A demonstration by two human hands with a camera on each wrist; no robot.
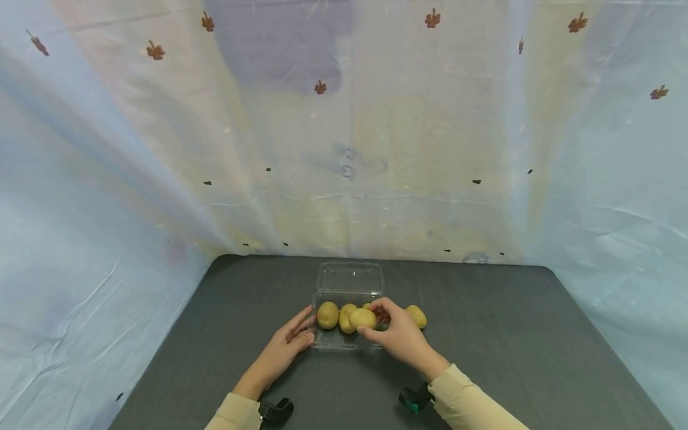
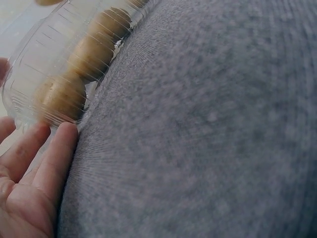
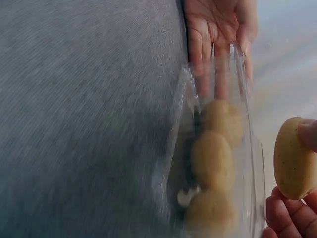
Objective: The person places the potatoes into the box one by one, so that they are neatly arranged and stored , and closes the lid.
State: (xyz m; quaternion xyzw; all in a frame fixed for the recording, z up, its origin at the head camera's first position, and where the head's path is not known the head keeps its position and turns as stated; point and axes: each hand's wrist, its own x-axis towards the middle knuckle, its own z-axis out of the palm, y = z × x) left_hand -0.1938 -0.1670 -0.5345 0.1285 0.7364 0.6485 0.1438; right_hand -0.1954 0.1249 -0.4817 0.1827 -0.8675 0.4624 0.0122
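Note:
A clear plastic clamshell container (image 1: 335,342) stands on the table with its lid (image 1: 350,278) folded back. Inside lie potatoes (image 1: 327,315); the right wrist view shows three through the wall. My right hand (image 1: 402,335) pinches another potato (image 3: 291,161) between thumb and fingers, above the container and over its right half. Against the container's left wall rest the extended fingers of my left hand (image 1: 285,347), holding nothing. One more potato (image 1: 416,316) lies to the right of the container, partly behind my right hand.
A dark grey cloth surface covers the table (image 1: 484,334). A patterned plastic sheet (image 1: 349,149) hangs behind it and along both sides. Each wrist wears a black band (image 1: 276,411).

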